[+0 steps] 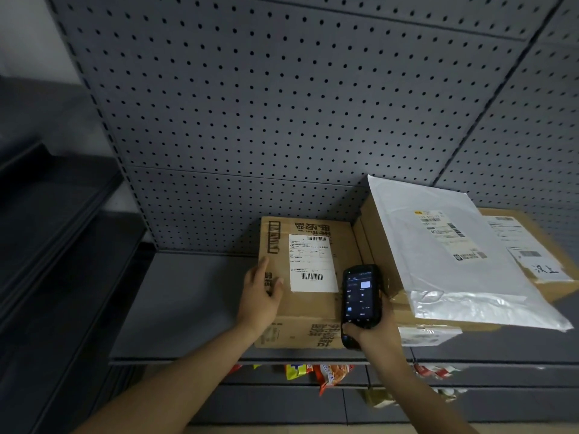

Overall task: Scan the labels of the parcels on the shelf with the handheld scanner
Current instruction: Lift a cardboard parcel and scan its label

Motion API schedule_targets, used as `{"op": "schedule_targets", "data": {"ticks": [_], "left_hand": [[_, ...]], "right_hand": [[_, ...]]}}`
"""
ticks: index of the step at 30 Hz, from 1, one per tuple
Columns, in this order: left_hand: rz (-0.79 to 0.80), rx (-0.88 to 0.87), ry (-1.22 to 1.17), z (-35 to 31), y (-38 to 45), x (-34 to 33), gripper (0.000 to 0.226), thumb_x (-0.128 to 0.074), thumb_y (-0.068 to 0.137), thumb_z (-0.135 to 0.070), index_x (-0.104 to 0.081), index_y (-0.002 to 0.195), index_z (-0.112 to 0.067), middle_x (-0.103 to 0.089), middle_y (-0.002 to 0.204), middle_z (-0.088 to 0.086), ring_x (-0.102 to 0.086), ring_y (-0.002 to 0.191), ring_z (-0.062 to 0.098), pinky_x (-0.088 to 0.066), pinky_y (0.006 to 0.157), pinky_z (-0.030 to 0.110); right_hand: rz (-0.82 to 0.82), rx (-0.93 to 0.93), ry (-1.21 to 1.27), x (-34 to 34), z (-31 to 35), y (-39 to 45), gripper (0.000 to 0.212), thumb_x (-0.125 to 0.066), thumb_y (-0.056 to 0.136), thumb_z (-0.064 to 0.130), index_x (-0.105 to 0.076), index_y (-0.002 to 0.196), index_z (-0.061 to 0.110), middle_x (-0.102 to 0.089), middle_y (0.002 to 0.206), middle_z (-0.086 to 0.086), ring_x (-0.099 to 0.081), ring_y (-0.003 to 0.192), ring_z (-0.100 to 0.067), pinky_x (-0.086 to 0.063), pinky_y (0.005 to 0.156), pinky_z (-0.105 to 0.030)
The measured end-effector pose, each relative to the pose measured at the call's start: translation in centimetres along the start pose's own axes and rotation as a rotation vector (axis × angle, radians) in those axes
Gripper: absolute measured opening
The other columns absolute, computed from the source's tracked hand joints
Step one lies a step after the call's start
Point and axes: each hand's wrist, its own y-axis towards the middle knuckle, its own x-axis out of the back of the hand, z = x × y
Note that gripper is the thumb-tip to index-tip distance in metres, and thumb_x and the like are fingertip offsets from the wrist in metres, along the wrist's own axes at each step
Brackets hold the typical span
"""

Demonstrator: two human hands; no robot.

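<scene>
A flat brown cardboard parcel (308, 308) lies on the grey shelf (175, 302), with a white shipping label (311, 263) on its top. My left hand (261, 291) rests flat on the parcel's left edge, fingers straight, just left of the label. My right hand (374, 332) grips a black handheld scanner (360, 299) with a lit screen, held over the parcel's right side, beside the label. To the right, a white plastic mailer (451, 255) with its own label lies on a larger cardboard box (532, 245) that bears further labels.
A grey pegboard back wall (282, 104) rises behind the shelf. Below the shelf edge, colourful snack packets (332, 374) hang on lower shelves. Dark shelving (47, 230) stands at the left.
</scene>
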Motion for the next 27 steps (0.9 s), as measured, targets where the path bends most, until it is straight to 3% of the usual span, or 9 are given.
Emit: {"op": "schedule_targets", "data": {"ticks": [3, 5, 9, 11, 19, 24, 27], "left_hand": [[0.055, 0.01, 0.04, -0.3, 0.1, 0.5, 0.063, -0.046, 0.1, -0.036, -0.017, 0.155, -0.026, -0.025, 0.153, 0.008, -0.048, 0.128, 0.025, -0.045, 0.098, 0.031], [0.087, 0.024, 0.097, -0.8, 0.2, 1.1, 0.064, -0.048, 0.099, -0.035, -0.018, 0.155, -0.025, -0.024, 0.153, 0.009, -0.045, 0.13, 0.027, -0.047, 0.103, 0.037], [0.023, -0.034, 0.155, -2.2, -0.1, 2.9, 0.061, -0.057, 0.095, -0.029, -0.031, 0.149, -0.019, -0.039, 0.144, 0.008, -0.045, 0.13, 0.027, -0.045, 0.105, 0.044], [0.016, -0.078, 0.184, -3.0, -0.6, 4.1, 0.054, -0.058, 0.094, -0.027, -0.038, 0.144, -0.019, -0.046, 0.138, 0.007, -0.049, 0.125, 0.026, -0.047, 0.103, 0.045], [0.101, -0.383, 0.356, -9.8, -2.0, 9.7, 0.037, -0.064, 0.088, -0.029, -0.058, 0.124, -0.02, -0.062, 0.124, 0.0, -0.058, 0.111, 0.016, -0.052, 0.094, 0.038], [0.128, -0.62, 0.411, -16.2, -3.4, 10.2, 0.042, -0.062, 0.09, -0.033, -0.057, 0.128, -0.019, -0.061, 0.128, 0.001, -0.058, 0.115, 0.019, -0.05, 0.096, 0.037], [0.172, -0.751, 0.367, -20.0, -5.0, 8.4, 0.041, -0.061, 0.089, -0.033, -0.057, 0.127, -0.017, -0.061, 0.126, 0.002, -0.056, 0.117, 0.02, -0.047, 0.099, 0.04]], "right_hand": [[-0.008, 0.001, -0.023, -0.2, 0.9, -0.3, 0.089, -0.08, 0.067, -0.002, -0.035, 0.143, 0.014, -0.057, 0.129, -0.01, -0.054, 0.118, -0.03, -0.045, 0.093, -0.04], [-0.005, -0.013, 0.002, -0.2, 1.6, -0.7, 0.087, -0.078, 0.069, -0.002, -0.035, 0.143, 0.015, -0.057, 0.125, -0.008, -0.054, 0.117, -0.03, -0.045, 0.09, -0.037], [0.047, -0.043, 0.113, -0.6, 3.3, -1.8, 0.077, -0.078, 0.068, 0.001, -0.044, 0.134, 0.021, -0.06, 0.12, -0.004, -0.057, 0.115, -0.03, -0.049, 0.097, -0.047], [0.09, -0.025, 0.165, -0.8, 4.3, -2.8, 0.07, -0.077, 0.068, 0.0, -0.047, 0.127, 0.025, -0.061, 0.113, -0.001, -0.057, 0.111, -0.024, -0.048, 0.095, -0.041], [0.108, 0.111, 0.286, 0.7, 9.0, -7.0, 0.074, -0.079, 0.066, 0.002, -0.05, 0.132, 0.018, -0.067, 0.115, -0.006, -0.062, 0.105, -0.025, -0.051, 0.094, -0.046], [0.054, 0.17, 0.457, 5.5, 10.6, -9.8, 0.085, -0.08, 0.045, 0.008, -0.055, 0.127, 0.015, -0.07, 0.115, -0.014, -0.067, 0.105, -0.036, -0.052, 0.094, -0.054], [-0.013, 0.2, 0.52, 9.4, 10.5, -11.8, 0.074, -0.076, 0.056, 0.001, -0.054, 0.127, 0.011, -0.07, 0.113, -0.02, -0.068, 0.102, -0.04, -0.056, 0.088, -0.05]]}}
